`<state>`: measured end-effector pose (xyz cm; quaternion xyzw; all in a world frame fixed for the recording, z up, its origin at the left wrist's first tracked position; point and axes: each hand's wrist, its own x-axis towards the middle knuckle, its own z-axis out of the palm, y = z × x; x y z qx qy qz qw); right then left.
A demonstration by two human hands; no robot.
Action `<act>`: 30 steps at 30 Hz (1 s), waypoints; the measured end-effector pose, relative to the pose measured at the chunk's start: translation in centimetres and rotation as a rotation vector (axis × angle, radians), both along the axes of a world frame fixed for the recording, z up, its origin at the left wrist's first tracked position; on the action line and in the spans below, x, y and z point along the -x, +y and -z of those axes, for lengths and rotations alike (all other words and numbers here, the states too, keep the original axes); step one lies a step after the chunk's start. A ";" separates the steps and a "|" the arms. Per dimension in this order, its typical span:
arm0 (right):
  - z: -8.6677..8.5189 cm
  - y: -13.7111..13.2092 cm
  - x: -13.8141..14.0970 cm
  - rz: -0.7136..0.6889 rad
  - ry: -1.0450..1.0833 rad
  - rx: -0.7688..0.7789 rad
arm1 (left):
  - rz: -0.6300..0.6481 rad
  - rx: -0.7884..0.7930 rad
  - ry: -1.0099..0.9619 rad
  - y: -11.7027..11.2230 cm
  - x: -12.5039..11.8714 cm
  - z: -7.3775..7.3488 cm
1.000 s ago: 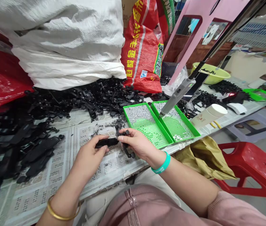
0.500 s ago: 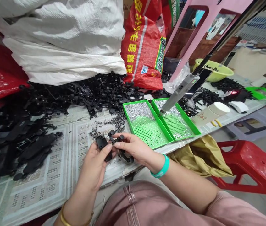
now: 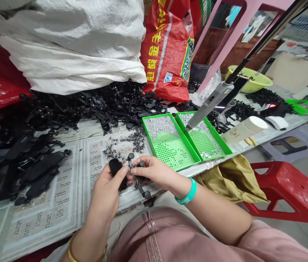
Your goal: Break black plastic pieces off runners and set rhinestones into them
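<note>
Between thumb and fingers, my left hand (image 3: 109,191) grips a black plastic shell (image 3: 116,171), oblong with a rounded top. My right hand (image 3: 154,171) pinches a few black plastic arms (image 3: 143,190) with round disc ends, close against the shell. One arm's disc points up between the hands and another hangs below my right fingers. Whether the arms and shell are joined I cannot tell, as fingers hide the contact. Small black parts (image 3: 137,140) lie scattered on the table just beyond my hands.
Two green trays (image 3: 174,169) of small silvery screws stand right of my hands, an electric screwdriver (image 3: 208,105) hanging over them. Heaps of black parts (image 3: 107,105) line the back below white and red sacks. A white cup (image 3: 245,130) and red stool (image 3: 298,189) are further right.
The shell in my left hand has turned, its hollow side no longer showing. The black arms in my right hand have shifted, one now hanging lower.
</note>
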<state>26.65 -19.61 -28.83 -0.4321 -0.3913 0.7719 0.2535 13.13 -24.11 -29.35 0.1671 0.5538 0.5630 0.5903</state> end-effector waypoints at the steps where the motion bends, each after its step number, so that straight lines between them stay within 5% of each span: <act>1: -0.1 0.0 0.0 0.012 -0.008 0.012 | -0.012 0.005 -0.055 -0.1 0.1 -0.1; 9: -0.8 0.1 0.6 0.051 0.092 0.129 | -0.145 -0.020 -0.282 -0.8 -0.7 0.1; 18: -1.1 0.6 1.6 0.085 0.049 0.168 | -0.090 -0.074 -0.329 -1.2 -1.1 0.4; 30: -0.9 1.4 1.0 -0.045 0.028 0.135 | -0.023 -0.076 -0.265 -1.4 -0.8 0.8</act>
